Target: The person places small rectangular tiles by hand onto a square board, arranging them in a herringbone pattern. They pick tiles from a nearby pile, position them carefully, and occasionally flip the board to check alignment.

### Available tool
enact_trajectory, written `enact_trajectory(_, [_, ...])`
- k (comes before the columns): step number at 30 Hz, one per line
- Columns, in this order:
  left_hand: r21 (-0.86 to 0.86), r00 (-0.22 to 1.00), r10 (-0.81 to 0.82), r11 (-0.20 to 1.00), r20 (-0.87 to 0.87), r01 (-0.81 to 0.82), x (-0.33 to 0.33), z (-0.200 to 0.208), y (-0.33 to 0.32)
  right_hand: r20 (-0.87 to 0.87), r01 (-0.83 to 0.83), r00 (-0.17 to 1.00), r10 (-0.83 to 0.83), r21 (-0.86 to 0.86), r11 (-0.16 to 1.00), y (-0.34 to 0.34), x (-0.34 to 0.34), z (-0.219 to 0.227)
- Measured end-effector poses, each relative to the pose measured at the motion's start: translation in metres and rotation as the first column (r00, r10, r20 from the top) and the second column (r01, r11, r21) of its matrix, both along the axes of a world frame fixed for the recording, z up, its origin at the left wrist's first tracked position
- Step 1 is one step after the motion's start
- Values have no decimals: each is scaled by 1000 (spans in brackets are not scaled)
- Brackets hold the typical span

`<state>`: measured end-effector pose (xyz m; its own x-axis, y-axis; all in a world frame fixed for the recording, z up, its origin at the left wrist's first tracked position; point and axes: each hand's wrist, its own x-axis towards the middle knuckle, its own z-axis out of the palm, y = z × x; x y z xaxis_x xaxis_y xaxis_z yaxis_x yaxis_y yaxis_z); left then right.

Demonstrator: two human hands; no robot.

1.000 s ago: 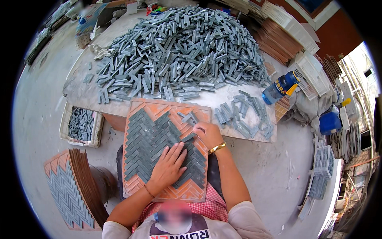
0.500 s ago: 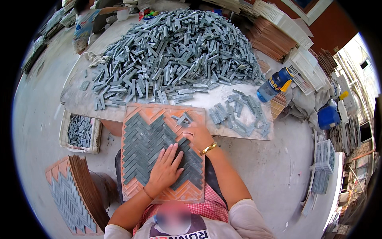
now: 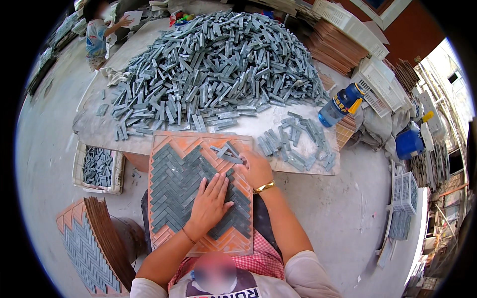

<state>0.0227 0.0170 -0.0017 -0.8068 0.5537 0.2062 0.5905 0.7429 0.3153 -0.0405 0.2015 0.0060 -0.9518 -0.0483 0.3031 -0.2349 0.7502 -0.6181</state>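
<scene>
A: Where do the loose, narrow grey-green stone strips [image 3: 232, 148] lie?

B: On the far right part of the orange, rectangular grooved board [image 3: 229, 244], just beyond the dark herringbone field of laid strips [image 3: 174, 188]. They are few, and some cross one another.

A: Which hand is nearer to them?

B: The right hand [image 3: 256, 170], with a shiny gold-coloured bracelet [image 3: 264, 187] at its wrist. The loose strips lie immediately to its left and slightly to the far side, at its fingertips.

A: How do their long axes run?

B: In no common direction. The nearest strip slants from far left to near right, its right end toward the fingers of the right hand; another leans across the opposite way.

A: Is the right hand gripping?

B: Its fingers are bent toward the thumb, but one cannot tell whether a strip is held between them.

A: And the left hand [image 3: 211, 203]?

B: It is open and palm down on the herringbone field, fingers extended toward the far edge, thumb spread rightward. The loose strips lie beyond its fingertips, near but apart.

A: What lies around the board?

B: Beyond it, a large heap of grey-green strips [image 3: 223, 64] on the pale tabletop [image 3: 92, 121]; to the right, a smaller scatter of similar strips [image 3: 271, 140].
</scene>
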Motion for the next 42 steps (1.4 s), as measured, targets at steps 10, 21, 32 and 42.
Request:
enact_trajectory(10, [78, 1000, -12, 997, 9, 12, -1, -3, -4, 54, -28, 998, 26, 41, 999, 12, 53, 4])
enact_trajectory(21, [21, 999, -19, 1000, -37, 20, 1, -2, 0, 34, 50, 998, -50, 7, 999, 1, 80, -3])
enact_trajectory(32, [35, 990, -125, 992, 62, 123, 12, -1, 13, -40, 24, 999, -26, -32, 999, 6, 10, -2])
enact_trajectory(42, [43, 993, -113, 993, 39, 111, 13, 2, 11, 200, 73, 978, -52, -94, 993, 5, 20, 7])
